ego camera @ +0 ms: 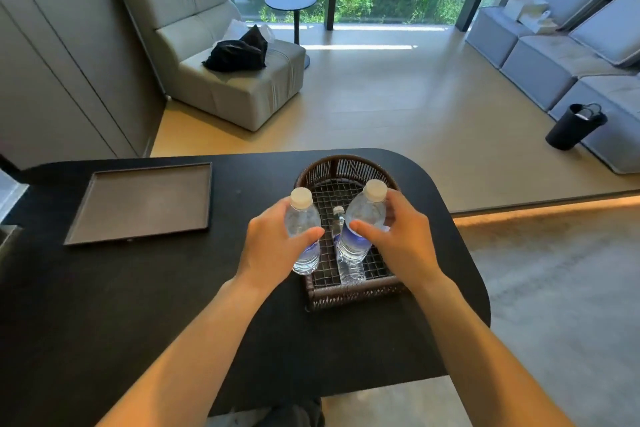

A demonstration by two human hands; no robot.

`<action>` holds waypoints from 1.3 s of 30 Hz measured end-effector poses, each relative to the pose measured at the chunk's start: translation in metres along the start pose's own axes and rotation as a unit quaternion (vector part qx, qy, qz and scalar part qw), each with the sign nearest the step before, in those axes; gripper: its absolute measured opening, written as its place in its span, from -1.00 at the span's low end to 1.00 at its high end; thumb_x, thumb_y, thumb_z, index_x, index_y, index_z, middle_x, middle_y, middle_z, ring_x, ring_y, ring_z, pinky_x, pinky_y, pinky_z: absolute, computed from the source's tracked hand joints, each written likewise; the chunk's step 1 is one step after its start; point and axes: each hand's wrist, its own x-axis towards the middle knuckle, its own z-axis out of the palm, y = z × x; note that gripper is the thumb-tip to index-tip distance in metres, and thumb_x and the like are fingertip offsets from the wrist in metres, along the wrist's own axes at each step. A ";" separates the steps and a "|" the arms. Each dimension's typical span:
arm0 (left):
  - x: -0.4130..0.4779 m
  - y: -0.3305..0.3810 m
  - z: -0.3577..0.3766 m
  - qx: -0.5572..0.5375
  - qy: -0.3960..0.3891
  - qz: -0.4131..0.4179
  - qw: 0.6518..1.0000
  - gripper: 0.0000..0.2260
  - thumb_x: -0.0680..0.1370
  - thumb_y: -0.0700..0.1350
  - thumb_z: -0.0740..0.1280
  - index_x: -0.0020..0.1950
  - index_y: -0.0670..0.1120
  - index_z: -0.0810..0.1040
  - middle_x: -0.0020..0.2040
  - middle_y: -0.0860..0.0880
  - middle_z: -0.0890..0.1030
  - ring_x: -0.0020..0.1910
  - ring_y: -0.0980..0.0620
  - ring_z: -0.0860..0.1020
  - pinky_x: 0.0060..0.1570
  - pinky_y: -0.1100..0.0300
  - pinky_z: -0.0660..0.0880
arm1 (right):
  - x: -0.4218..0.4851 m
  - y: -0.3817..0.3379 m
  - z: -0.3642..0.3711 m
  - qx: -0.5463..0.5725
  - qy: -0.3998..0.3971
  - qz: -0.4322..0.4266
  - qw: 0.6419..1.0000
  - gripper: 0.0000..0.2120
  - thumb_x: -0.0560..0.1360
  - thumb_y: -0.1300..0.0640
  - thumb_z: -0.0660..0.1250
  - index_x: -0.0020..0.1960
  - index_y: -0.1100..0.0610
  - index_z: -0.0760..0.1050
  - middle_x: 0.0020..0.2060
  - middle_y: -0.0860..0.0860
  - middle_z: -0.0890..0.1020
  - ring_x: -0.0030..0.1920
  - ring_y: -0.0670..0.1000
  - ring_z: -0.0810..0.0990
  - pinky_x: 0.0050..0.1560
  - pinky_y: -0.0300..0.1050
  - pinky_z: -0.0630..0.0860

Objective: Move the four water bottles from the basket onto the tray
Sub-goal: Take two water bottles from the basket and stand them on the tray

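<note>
A dark wicker basket [346,165] with a wire mesh floor sits on the black table, right of centre. My left hand [273,246] grips one clear water bottle [300,218] with a white cap, held upright over the basket's left edge. My right hand [398,236] grips a second water bottle [363,215], tilted slightly, above the basket. A third bottle [341,229] lies flat on the basket floor between them. The flat dark tray [138,204] rests on the table to the left and holds nothing. I cannot make out a fourth bottle.
The black table [242,322] has a rounded right edge with floor beyond it. A grey armchair [214,55] with a black bag stands behind, next to a small round side table [291,0]. A grey sofa [568,55] and a black bin [575,126] sit far right.
</note>
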 end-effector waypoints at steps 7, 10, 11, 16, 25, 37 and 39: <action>-0.015 -0.034 -0.076 -0.018 0.042 -0.032 0.998 -0.56 0.42 0.12 0.57 0.24 0.07 0.56 0.01 0.20 0.63 -0.02 0.20 0.63 -0.03 0.27 0.60 | -0.008 -0.056 0.054 0.015 -0.060 -0.043 0.997 -0.47 0.42 -0.06 0.60 0.19 -0.40 0.37 -0.02 -0.58 0.56 0.09 -0.44 0.55 -0.09 -0.52 0.48; -0.016 -0.058 -0.108 -0.014 0.064 -0.044 0.997 -0.56 0.42 0.11 0.57 0.24 0.07 0.56 0.01 0.22 0.61 -0.02 0.19 0.63 0.00 0.27 0.58 | -0.004 -0.078 0.088 0.029 -0.080 -0.051 0.995 -0.50 0.42 -0.05 0.60 0.23 -0.28 0.44 0.01 -0.37 0.63 0.10 -0.35 0.60 -0.02 -0.46 0.52; -0.016 -0.067 -0.119 -0.008 0.073 -0.047 0.996 -0.55 0.43 0.09 0.57 0.25 0.03 0.57 0.03 0.18 0.63 0.00 0.15 0.63 0.01 0.25 0.59 | -0.001 -0.085 0.101 0.031 -0.083 -0.055 0.995 -0.50 0.41 -0.04 0.61 0.23 -0.25 0.45 0.01 -0.34 0.64 0.09 -0.35 0.60 -0.02 -0.47 0.52; -0.004 -0.119 -0.176 0.012 0.109 -0.060 0.992 -0.57 0.43 -0.01 0.60 0.22 -0.12 0.61 0.06 -0.04 0.70 0.03 0.02 0.66 0.02 0.11 0.64 | 0.020 -0.115 0.179 0.040 -0.113 -0.048 0.992 -0.52 0.44 0.01 0.61 0.28 -0.02 0.52 0.08 -0.15 0.69 0.09 -0.15 0.68 0.11 -0.20 0.61; 0.062 -0.232 -0.267 0.023 0.096 -0.117 0.988 -0.59 0.39 -0.03 0.63 0.16 -0.10 0.63 -0.03 0.03 0.68 -0.03 0.04 0.63 -0.01 0.09 0.60 | 0.078 -0.171 0.331 0.027 -0.137 -0.001 0.990 -0.48 0.42 0.06 0.62 0.30 -0.01 0.49 0.13 -0.05 0.70 0.12 -0.01 0.67 0.19 -0.01 0.62; 0.166 -0.370 -0.310 0.016 0.072 -0.154 0.985 -0.53 0.40 -0.04 0.62 0.23 -0.04 0.56 0.12 0.01 0.63 0.12 0.05 0.57 0.09 0.13 0.54 | 0.167 -0.191 0.498 0.016 -0.148 0.018 0.989 -0.48 0.41 0.10 0.64 0.26 -0.01 0.47 0.14 -0.07 0.64 0.16 0.01 0.61 0.16 -0.09 0.56; 0.180 -0.385 -0.310 0.017 0.073 -0.153 0.985 -0.52 0.40 -0.05 0.62 0.25 -0.06 0.56 0.13 -0.02 0.63 0.12 0.04 0.57 0.10 0.12 0.55 | 0.178 -0.190 0.519 0.018 -0.146 0.023 0.989 -0.48 0.41 0.10 0.63 0.25 -0.05 0.44 0.13 -0.10 0.61 0.16 -0.01 0.60 0.16 -0.10 0.54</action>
